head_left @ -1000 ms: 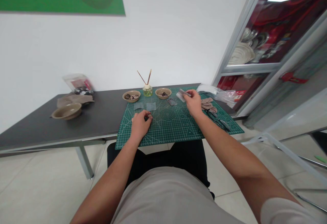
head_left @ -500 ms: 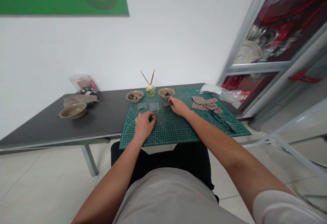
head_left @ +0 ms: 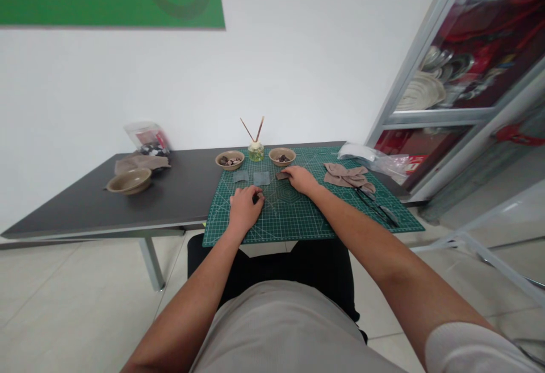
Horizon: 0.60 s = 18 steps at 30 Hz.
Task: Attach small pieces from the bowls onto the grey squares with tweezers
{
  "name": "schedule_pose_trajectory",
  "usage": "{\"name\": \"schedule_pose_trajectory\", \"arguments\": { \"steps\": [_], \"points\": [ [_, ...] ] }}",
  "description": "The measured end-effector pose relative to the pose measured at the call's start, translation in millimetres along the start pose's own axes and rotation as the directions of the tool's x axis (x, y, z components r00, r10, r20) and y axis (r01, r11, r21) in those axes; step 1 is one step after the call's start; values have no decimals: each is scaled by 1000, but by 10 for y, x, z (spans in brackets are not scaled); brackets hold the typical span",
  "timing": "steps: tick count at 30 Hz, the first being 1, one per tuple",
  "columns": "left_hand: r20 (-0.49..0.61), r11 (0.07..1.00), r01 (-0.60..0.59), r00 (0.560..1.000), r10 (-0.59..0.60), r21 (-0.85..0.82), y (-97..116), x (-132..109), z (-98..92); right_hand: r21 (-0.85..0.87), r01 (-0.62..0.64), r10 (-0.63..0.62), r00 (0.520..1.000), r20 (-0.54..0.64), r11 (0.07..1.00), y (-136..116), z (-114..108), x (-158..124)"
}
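My left hand (head_left: 246, 208) rests on the green cutting mat (head_left: 293, 222), fingers curled around a small dark object (head_left: 256, 197) that is mostly hidden. My right hand (head_left: 300, 179) pinches the edge of a small brown square piece (head_left: 281, 175), at the mat or just over it; I cannot tell which. Between the hands and the wall lie two grey-blue squares, a left one (head_left: 240, 176) and a right one (head_left: 261, 178). Behind them stand a left bowl (head_left: 230, 167) and a right bowl (head_left: 282, 162), both with small dark and pale pieces inside.
A glass jar with two sticks (head_left: 256, 151) stands between the bowls. Crumpled brown cloth (head_left: 347, 175), black-handled tools (head_left: 377, 207) and a plastic bag (head_left: 378, 160) lie at the right. Farther left on the dark table (head_left: 170, 202) are another bowl (head_left: 129, 183), a cloth (head_left: 142, 162) and a clear container (head_left: 147, 136).
The whole view has shifted slightly, so things appear farther right. The brown square sits a little flatter under my right fingers. My left hand keeps nearly the same place on the mat.
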<state>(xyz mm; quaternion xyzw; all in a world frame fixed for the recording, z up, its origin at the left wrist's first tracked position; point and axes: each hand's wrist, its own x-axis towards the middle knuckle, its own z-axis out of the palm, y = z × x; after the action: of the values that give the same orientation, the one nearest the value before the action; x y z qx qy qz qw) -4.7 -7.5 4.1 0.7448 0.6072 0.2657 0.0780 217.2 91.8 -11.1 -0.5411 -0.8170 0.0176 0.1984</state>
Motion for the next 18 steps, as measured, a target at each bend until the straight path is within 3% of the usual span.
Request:
{"name": "schedule_pose_trajectory", "arguments": {
  "steps": [4, 9, 14, 18],
  "points": [
    [5, 1000, -7, 1000, 7, 4, 1, 1, -3, -18, -28, 27, 998, -52, 999, -32, -8, -14],
    [-7, 1000, -14, 1000, 14, 7, 2, 1, 3, -54, 58, -57, 998, 7, 997, -22, 7, -18],
    [-11, 1000, -24, 1000, 24, 11, -4, -7, 3, -90, 18, -20, 1000, -18, 996, -46, 18, -39],
    [-16, 999, -32, 999, 33, 18, -7, -12, 3, -113, 56, -56, 998, 3, 992, -67, 13, -68]
  ]
}}
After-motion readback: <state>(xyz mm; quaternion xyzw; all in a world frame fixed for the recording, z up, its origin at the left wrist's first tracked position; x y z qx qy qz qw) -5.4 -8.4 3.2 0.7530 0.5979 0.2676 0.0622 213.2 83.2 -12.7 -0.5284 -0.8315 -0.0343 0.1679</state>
